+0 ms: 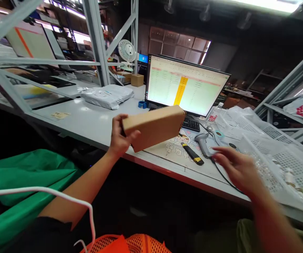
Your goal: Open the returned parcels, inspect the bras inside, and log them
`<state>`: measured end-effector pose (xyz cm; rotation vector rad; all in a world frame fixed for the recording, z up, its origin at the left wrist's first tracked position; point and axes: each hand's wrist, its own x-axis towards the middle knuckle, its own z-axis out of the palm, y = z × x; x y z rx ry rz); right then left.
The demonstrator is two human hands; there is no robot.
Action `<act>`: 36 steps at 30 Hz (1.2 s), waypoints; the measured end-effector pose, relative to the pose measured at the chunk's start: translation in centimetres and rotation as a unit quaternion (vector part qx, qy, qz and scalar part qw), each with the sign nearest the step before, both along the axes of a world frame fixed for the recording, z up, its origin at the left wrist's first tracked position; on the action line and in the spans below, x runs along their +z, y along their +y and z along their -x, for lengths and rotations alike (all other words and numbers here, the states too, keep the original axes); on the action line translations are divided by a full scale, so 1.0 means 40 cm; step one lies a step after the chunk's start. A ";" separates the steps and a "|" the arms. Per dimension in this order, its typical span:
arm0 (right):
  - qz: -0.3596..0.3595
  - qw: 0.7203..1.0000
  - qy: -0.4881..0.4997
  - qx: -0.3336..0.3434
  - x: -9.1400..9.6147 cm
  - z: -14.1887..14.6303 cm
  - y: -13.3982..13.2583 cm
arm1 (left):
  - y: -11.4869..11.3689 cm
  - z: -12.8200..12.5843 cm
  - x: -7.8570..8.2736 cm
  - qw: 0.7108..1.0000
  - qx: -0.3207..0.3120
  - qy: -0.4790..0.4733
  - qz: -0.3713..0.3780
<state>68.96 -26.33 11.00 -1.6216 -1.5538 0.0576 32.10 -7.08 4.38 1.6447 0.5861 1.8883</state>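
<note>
My left hand (120, 137) grips one end of a brown cardboard box (155, 126) and holds it in the air above the front edge of the grey table (93, 123). My right hand (237, 167) hovers to the right, blurred by motion, with fingers stretched out and nothing in them. It is close to a grey barcode scanner (202, 144) lying on the table. A black and yellow utility knife (192, 154) lies between the box and the scanner.
A lit monitor (186, 86) and a black keyboard (190, 123) stand behind the box. White perforated trays (280, 158) fill the right side. Grey plastic mailers (106, 95), a small fan (126, 51) and metal shelving stand at the back left. Green cloth (22, 179) lies at the lower left.
</note>
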 end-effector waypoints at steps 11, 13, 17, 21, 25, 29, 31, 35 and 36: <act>0.217 0.908 0.336 0.125 -0.221 0.260 0.454 | -0.054 0.134 -0.183 0.869 0.057 0.376 -0.317; 0.217 0.913 0.330 0.106 -0.237 0.249 0.463 | -0.054 0.142 -0.191 0.853 0.048 0.376 -0.358; 0.212 0.920 0.317 0.088 -0.241 0.210 0.470 | -0.059 0.140 -0.207 0.830 0.014 0.402 -0.385; 0.182 0.925 0.324 0.079 -0.242 0.198 0.474 | -0.052 0.140 -0.233 0.814 -0.007 0.439 -0.380; 0.129 0.925 0.348 0.076 -0.233 0.210 0.486 | -0.029 0.142 -0.244 0.797 -0.039 0.471 -0.376; 0.066 0.941 0.327 0.052 -0.221 0.222 0.492 | 0.001 0.150 -0.228 0.800 -0.050 0.480 -0.358; 0.014 0.956 0.292 0.018 -0.223 0.229 0.483 | 0.012 0.156 -0.214 0.803 -0.057 0.497 -0.324; -0.091 0.973 0.208 -0.028 -0.254 0.262 0.447 | 0.021 0.143 -0.160 0.837 -0.041 0.505 -0.209; -0.110 0.975 0.192 -0.034 -0.266 0.273 0.438 | 0.024 0.131 -0.139 0.851 -0.005 0.497 -0.171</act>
